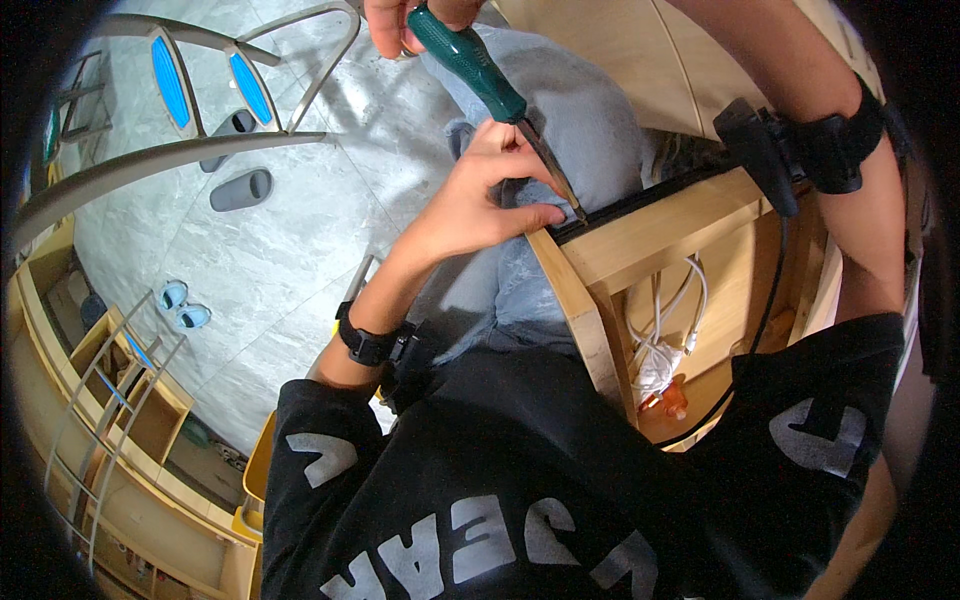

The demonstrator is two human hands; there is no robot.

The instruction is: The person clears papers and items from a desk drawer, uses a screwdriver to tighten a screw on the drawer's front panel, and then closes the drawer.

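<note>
At the top of the view, my right hand (440,14) is closed around the end of a screwdriver's green handle (470,65). The metal shaft (549,160) slants down to the right, its tip meeting a dark strip (640,196) on the edge of a wooden frame (675,228). My left hand (485,190) is at the near-left end of this strip, with the thumb beside the screwdriver tip and the fingers curled behind the shaft. The left hand appears to grip the strip's end; its fingertips are partly hidden. Any screw under the tip is too small to make out.
Inside the wooden compartment lie bundled white cables (660,365) and an orange object (672,400). A black cord (765,330) hangs by my right arm. To the left are a metal ladder with blue treads (170,80), grey slippers (240,188) and blue slippers (190,315) on the tiles.
</note>
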